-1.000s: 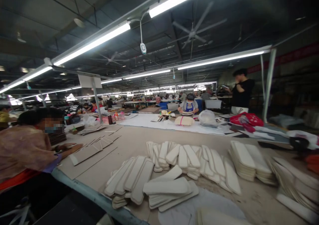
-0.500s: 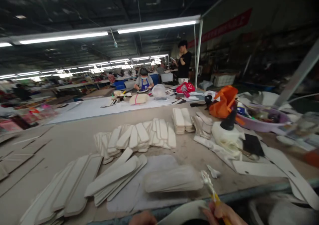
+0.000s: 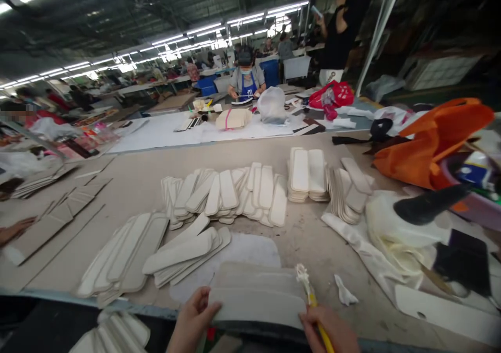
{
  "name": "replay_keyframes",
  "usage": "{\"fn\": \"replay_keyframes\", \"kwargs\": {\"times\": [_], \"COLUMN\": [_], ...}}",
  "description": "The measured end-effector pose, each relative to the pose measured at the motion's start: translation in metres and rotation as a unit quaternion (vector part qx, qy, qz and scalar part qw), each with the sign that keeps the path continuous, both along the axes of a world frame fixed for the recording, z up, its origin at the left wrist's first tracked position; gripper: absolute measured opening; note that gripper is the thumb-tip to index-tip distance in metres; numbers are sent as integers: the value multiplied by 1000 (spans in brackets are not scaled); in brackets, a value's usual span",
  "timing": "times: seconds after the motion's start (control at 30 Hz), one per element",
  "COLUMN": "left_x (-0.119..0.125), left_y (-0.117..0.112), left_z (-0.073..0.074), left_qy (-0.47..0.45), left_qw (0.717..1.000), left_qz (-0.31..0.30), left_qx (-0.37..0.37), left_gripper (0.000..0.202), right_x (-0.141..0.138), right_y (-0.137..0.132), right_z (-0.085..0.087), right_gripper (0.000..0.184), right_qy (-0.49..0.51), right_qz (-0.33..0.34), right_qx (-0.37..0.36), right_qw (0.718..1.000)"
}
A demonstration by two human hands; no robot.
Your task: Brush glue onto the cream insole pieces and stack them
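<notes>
Off-white, flat at the near table (image 3: 313, 238) edge: pinched padded strip (image 3: 258, 306) in left hand (image 3: 193, 319), clamped yellow brush (image 3: 313, 302) in right hand (image 3: 332, 329); faced fanned strip piles (image 3: 223, 194) beyond, white bottle (image 3: 391, 228) rightward.

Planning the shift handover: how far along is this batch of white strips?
Seemingly done: fanned rows spread across the table. In hand: the left hand holds one strip at the table edge, the right hand a brush. Probably left: the neat stacks farther back.

No writing, label, brand or number is clear enough to read
</notes>
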State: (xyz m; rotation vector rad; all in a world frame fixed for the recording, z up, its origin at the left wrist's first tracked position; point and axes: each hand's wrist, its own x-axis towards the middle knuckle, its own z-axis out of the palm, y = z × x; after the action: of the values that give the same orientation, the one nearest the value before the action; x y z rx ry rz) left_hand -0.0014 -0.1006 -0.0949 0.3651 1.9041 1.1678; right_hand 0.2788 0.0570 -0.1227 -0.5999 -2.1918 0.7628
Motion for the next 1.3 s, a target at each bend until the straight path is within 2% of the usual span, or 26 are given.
{"fn": "replay_keyframes", "kwargs": {"times": [0.07,0.13,0.27,0.37,0.6,0.77,1.0,1.3], "left_x": [1,2,5,5,-15,-28,-34,-40], "left_y": [0,0,9,20,40,46,48,48], "left_z": [5,11,20,20,5,1,-1,-7], "left_qy": [19,41,99,123,205,237,237,237], "left_qw": [999,997,990,984,959,939,926,922], "left_qz": [27,25,-43,-66,-96,-148,-205,-227], "left_qx": [-37,-60,-95,-114,-171,-199,-209,-206], "left_gripper": [46,49,54,49,22,20,18,16], "right_x": [-1,-1,0,-1,-14,-24,-31,-37], "right_y": [2,2,7,16,24,22,23,25], "right_z": [3,9,24,29,16,8,10,7], "right_gripper": [10,10,13,18,21,17,13,5], "right_qy": [-6,-22,-83,-124,-202,-227,-268,-280], "right_qz": [16,13,-13,-43,-87,-96,-130,-155], "right_qx": [4,-7,-28,-20,-13,-23,-49,-67], "right_qw": [1000,1000,996,991,976,969,953,945]}}
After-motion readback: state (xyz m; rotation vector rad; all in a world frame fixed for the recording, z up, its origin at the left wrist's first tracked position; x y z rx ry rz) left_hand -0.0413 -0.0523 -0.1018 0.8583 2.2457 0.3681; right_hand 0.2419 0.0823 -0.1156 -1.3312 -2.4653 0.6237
